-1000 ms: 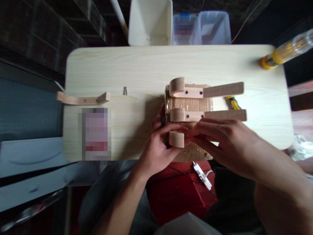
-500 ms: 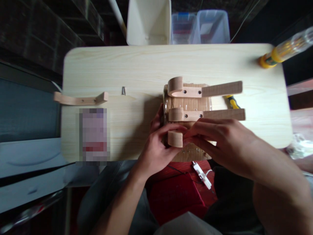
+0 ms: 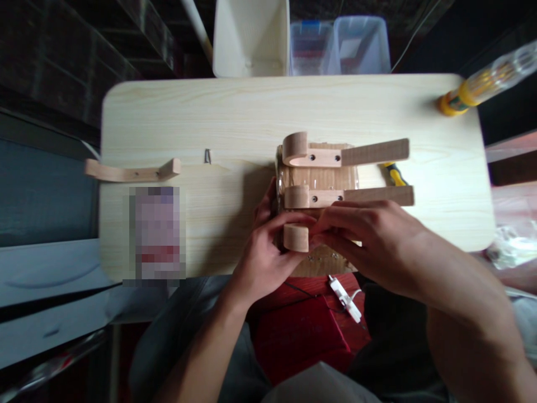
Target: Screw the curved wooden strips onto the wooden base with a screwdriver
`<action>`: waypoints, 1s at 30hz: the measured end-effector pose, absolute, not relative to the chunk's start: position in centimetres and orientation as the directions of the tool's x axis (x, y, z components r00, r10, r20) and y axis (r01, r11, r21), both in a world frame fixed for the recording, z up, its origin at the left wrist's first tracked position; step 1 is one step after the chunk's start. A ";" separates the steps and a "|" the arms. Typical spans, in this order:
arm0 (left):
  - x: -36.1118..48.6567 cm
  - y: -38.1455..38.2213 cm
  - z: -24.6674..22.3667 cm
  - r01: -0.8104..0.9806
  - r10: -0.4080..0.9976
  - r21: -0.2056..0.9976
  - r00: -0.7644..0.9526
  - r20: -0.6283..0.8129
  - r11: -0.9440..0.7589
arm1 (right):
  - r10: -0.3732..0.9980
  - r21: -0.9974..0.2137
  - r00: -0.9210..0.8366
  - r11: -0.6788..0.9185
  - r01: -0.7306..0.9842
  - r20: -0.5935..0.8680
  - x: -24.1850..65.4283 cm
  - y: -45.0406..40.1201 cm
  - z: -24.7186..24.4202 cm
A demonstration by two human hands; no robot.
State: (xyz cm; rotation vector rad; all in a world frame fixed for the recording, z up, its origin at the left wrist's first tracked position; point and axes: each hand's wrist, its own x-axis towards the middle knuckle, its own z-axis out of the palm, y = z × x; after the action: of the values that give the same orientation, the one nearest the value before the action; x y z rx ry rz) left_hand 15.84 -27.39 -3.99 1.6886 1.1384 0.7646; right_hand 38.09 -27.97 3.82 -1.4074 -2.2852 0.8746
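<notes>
One hook [image 3: 296, 238] between left fingers [image 3: 289, 218]; right fingers [image 3: 342, 219] pinched, hold hidden; table [image 3: 210, 270] edge near, room leftward.

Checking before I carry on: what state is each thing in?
Far hook: both screws in.
Middle hook: both screws in.
Near hook: left hand gripping, right hand close, holes hidden.
Separate hook: loose, holes bare.
Loose screws: lying on table.
Yellow-handled tool: lying, partly covered.
White bin: open.
Power strip: plug in.

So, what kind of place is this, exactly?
Likely a small makeshift workspace, perhaps at home: a light wood-grain table carries curved wooden pieces, some fixed with screws, and plastic bins stand beyond its far edge.
</notes>
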 end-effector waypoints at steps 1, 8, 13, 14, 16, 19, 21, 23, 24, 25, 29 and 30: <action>15.8 -27.4 -4.1 0.347 0.928 0.928 0.372 -0.003 -0.136 | 0.885 -0.642 -0.464 0.332 0.691 -0.043 38.1 -28.0 3.7; 15.8 -27.6 -4.5 0.329 0.936 0.938 0.351 -0.015 -0.108 | 0.879 -0.632 -0.463 0.295 0.717 -0.115 38.5 -27.8 3.8; 16.0 -27.6 -4.5 0.343 0.941 0.931 0.338 0.005 -0.128 | 0.884 -0.655 -0.450 0.267 0.707 -0.126 38.2 -27.7 4.3; 15.9 -27.6 -4.5 0.349 0.942 0.928 0.337 0.004 -0.129 | 0.886 -0.662 -0.445 0.258 0.704 -0.128 38.1 -27.7 4.4; 15.9 -27.6 -4.6 0.359 0.942 0.925 0.336 0.000 -0.128 | 0.890 -0.674 -0.436 0.243 0.697 -0.130 37.9 -27.6 4.5; 15.9 -27.6 -4.6 0.360 0.941 0.924 0.337 0.001 -0.130 | 0.888 -0.683 -0.437 0.234 0.692 -0.139 38.0 -27.5 4.5; 15.9 -27.5 -4.5 0.356 0.937 0.924 0.348 0.004 -0.137 | 0.880 -0.684 -0.452 0.238 0.689 -0.149 38.2 -27.4 4.4; 15.9 -27.5 -4.4 0.357 0.935 0.923 0.353 0.006 -0.141 | 0.871 -0.688 -0.466 0.245 0.683 -0.153 38.5 -27.4 4.2; 15.9 -27.5 -4.3 0.359 0.936 0.923 0.352 0.007 -0.142 | 0.867 -0.692 -0.474 0.249 0.678 -0.152 38.6 -27.4 4.2; 15.9 -27.5 -4.3 0.360 0.937 0.922 0.349 0.009 -0.143 | 0.863 -0.694 -0.481 0.253 0.674 -0.153 38.7 -27.4 4.2; 15.9 -27.5 -4.3 0.356 0.938 0.923 0.347 0.011 -0.143 | 0.847 -0.704 -0.515 0.283 0.652 -0.136 38.8 -27.5 4.5; 15.9 -27.4 -4.3 0.354 0.938 0.925 0.347 0.011 -0.142 | 0.848 -0.706 -0.515 0.289 0.647 -0.126 38.8 -27.5 4.6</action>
State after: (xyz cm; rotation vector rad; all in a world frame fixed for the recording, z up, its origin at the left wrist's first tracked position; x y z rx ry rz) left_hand 15.92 -27.45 -4.29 1.6876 1.1655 0.7943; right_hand 38.82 -27.47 4.64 -1.3667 -2.2875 1.0522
